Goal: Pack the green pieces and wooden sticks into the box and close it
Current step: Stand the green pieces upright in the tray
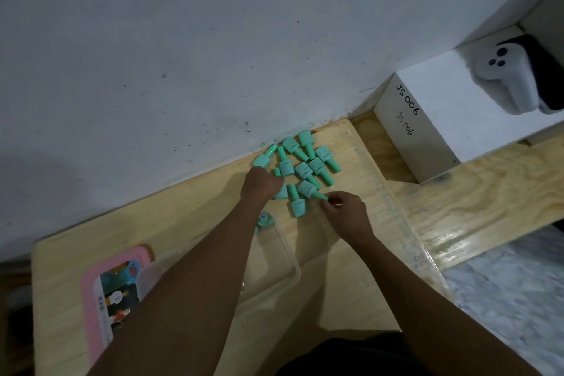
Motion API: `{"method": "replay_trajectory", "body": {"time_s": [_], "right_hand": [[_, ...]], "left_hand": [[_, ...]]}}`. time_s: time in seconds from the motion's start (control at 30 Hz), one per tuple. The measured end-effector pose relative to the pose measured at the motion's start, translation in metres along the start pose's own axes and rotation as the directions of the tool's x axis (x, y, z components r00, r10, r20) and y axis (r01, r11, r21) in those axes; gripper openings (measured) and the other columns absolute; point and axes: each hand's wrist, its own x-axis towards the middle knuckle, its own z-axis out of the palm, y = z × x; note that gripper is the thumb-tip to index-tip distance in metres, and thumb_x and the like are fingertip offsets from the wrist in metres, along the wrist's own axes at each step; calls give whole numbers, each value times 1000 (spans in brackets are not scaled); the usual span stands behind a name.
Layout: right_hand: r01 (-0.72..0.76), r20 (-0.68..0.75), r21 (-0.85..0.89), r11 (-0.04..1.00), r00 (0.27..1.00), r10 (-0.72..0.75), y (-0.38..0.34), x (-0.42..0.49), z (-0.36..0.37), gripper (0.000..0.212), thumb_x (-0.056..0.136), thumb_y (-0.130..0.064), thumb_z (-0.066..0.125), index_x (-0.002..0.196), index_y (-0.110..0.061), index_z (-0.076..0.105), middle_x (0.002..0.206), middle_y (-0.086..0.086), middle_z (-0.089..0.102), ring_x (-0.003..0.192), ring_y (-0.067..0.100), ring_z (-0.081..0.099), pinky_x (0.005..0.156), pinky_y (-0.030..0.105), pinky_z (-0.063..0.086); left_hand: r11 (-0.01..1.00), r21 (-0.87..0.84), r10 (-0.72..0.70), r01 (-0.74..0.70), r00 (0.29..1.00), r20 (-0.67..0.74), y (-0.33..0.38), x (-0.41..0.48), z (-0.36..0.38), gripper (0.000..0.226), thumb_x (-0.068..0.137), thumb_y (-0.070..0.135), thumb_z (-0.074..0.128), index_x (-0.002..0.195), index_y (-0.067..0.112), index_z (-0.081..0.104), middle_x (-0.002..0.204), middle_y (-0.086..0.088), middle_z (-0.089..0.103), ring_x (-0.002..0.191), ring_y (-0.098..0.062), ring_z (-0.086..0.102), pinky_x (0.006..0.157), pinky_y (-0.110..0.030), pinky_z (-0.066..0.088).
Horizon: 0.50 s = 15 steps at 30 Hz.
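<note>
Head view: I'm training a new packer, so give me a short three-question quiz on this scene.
1. True or false: most green pieces already lie inside the clear box.
2. What is written on the white box? A) JS 006 B) JS 600 C) nothing
3. Fill in: the pink tray lies to the ___ of the clear box.

Key: 1 false, they lie on the table by the wall; 2 A; 3 left.
</note>
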Motion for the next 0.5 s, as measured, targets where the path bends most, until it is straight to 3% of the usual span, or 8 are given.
{"method": "replay_trajectory", "body": {"time_s": [0.1,0.2,0.37,0.5], "right_hand": [[40,-84,97,994,996,-32,-5,-4,-8,22,89,-25,66,107,-12,71,99,3,72,81,6,61,75,22,50],[120,-116,188,975,988,-99,-16,-12,-17,21,91,-24,64,109,-15,70,102,-2,70,82,-1,61,70,15,50],[350,-113,182,919,936,-334,-42,-31,-31,30,91,-27,64,119,-14,65,107,-9,63,89,-6,61,69,5,49],[572,10,81,816,819,-574,-60,-52,-29,26,89,-24,67,114,-18,67,107,-7,64,85,1,62,68,9,48]], "left_hand": [[994,-104,16,-18,1000,-20,-2,-8,-4,29,81,25,66,94,0,67,85,-7,65,80,-22,62,66,-28,43],[980,-104,156,-171,979,-132,-4,-25,-16,27,85,24,62,73,0,69,63,-6,59,66,-23,58,61,-31,44],[902,-186,308,-390,883,-354,-16,-58,-44,21,87,31,63,89,11,68,89,1,63,70,-15,53,66,-25,40],[849,-212,341,-484,808,-480,-41,-91,-63,16,86,30,65,91,14,65,89,3,56,68,-14,52,59,-12,37]]}}
